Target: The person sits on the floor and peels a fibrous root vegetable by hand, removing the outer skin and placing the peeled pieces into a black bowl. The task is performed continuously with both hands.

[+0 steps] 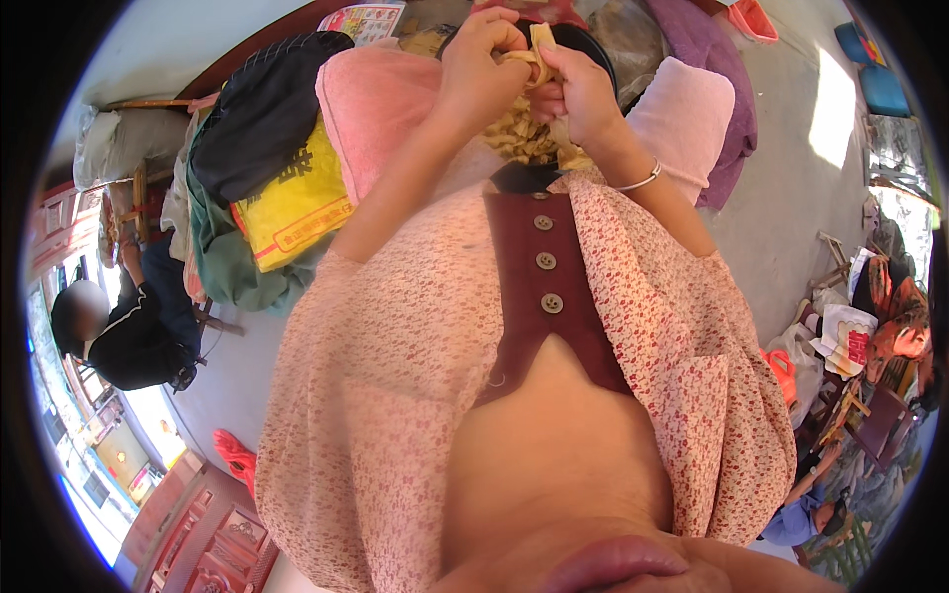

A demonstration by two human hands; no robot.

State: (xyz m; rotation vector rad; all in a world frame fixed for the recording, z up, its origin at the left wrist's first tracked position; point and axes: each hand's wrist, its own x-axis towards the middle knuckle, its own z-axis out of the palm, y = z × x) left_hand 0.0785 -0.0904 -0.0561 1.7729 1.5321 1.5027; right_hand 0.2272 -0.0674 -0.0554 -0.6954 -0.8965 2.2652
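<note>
Near the top middle, both hands meet around a pale yellow, folded strip (543,55), whose material I cannot tell. My left hand (485,63) comes from the picture's left, its fingers bent on the strip's left side. My right hand (582,93), with a silver bangle on the wrist, pinches the strip from the right between thumb and fingers. Below the hands lies a heap of similar yellowish pieces (523,133), in or before a black round container (593,48) partly hidden by the hands. Which of the hands bears most of the strip is unclear.
Pink towels (385,104) cover something at both sides of the container. A yellow printed bag (296,200) and dark cloth (267,118) lie at left, purple cloth (712,96) at right. A person in black (141,333) sits far left; another person in blue (797,522) is at lower right.
</note>
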